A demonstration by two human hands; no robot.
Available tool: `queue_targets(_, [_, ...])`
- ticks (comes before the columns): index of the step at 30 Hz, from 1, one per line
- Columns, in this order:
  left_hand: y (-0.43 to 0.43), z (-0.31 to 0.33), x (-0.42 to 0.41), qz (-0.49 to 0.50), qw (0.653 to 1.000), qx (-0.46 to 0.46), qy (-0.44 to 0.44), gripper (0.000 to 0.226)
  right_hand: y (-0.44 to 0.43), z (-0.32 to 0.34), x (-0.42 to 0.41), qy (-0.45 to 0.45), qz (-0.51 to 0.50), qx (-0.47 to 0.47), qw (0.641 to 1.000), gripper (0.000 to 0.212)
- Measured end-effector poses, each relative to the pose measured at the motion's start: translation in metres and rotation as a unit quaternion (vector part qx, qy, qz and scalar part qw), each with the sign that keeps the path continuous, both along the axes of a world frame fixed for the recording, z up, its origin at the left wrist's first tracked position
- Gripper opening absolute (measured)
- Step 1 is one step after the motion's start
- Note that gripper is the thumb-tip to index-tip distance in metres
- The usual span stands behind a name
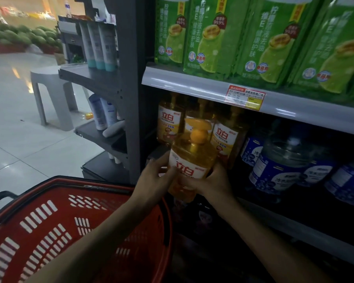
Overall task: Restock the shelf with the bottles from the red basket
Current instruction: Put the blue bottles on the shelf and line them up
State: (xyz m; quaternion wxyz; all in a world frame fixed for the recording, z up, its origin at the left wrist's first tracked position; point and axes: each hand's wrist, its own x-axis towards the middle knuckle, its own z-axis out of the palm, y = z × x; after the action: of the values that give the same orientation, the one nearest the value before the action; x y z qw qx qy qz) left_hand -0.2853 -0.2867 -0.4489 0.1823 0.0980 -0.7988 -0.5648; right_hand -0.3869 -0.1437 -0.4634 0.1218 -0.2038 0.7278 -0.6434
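Head view. Progress: at least three matching bottles (pixel 170 121) stand upright on the dark metal store shelf (pixel 158 151), packed side by side. One more, a clear plastic bottle of yellow liquid with an orange pump top and a white and red label (pixel 192 158), is in transit. I hold it in the air just in front of that shelved row and slightly below it, not yet set down. My left hand (pixel 153 176) is clamped on its left flank, thumb across the label. My right hand (pixel 214 180) is wrapped round its right flank and lower body.

The red slotted plastic basket (pixel 49 221) sits below and to the left of the shelved row. The part of its inside that shows carries no bottle; my forearms hide the rest, so I cannot confirm it is emptied. Judgement: the task is near its end, with this placement outstanding.

Condition of the held bottle: upright, tipped a little toward the row, pump head facing the shelf, label legible, liquid level high. No leak or dent is visible.
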Motion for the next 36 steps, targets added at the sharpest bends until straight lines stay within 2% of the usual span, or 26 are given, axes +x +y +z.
queue_targets(3, [0.017,0.003,-0.001,-0.013,1.000,0.016,0.005,0.035,0.018,-0.001,-0.001,-0.040,-0.002,-0.022,0.999,0.063])
queue_targets(10, [0.040,-0.008,-0.009,-0.035,0.995,0.089,-0.040,0.030,0.056,-0.006,-0.005,-0.037,-0.030,0.009,0.999,0.070])
queue_targets(13, [0.041,-0.011,-0.025,-0.016,0.996,0.075,-0.050,0.030,0.071,-0.004,-0.006,-0.025,-0.034,0.009,0.999,0.078])
queue_targets(15, [0.039,-0.012,-0.044,0.012,0.997,0.053,-0.054,0.034,0.080,-0.003,-0.009,-0.035,-0.038,0.001,0.999,0.076])
queue_targets(19, [0.033,-0.015,-0.091,0.075,0.994,0.073,-0.012,0.032,0.095,-0.002,-0.016,-0.037,-0.038,-0.022,0.998,0.063])
queue_targets(21, [0.030,-0.019,-0.113,0.080,0.993,0.084,-0.002,0.039,0.099,-0.003,-0.020,-0.033,-0.040,-0.029,0.998,0.062])
queue_targets(25, [0.034,-0.032,-0.142,0.081,0.985,0.154,-0.001,0.035,0.103,-0.005,-0.031,-0.034,-0.054,-0.045,0.997,0.062])
queue_targets(28, [0.041,-0.042,-0.155,0.082,0.981,0.173,0.013,0.032,0.107,-0.005,-0.036,-0.024,-0.067,-0.049,0.996,0.063])
queue_targets(33, [0.041,-0.046,-0.164,0.118,0.985,0.122,0.029,0.031,0.112,-0.004,-0.040,-0.020,-0.072,-0.048,0.996,0.067])
queue_targets(36, [0.036,-0.057,-0.172,0.163,0.985,0.058,0.021,0.061,0.113,-0.002,-0.039,-0.014,-0.081,-0.038,0.996,0.068])
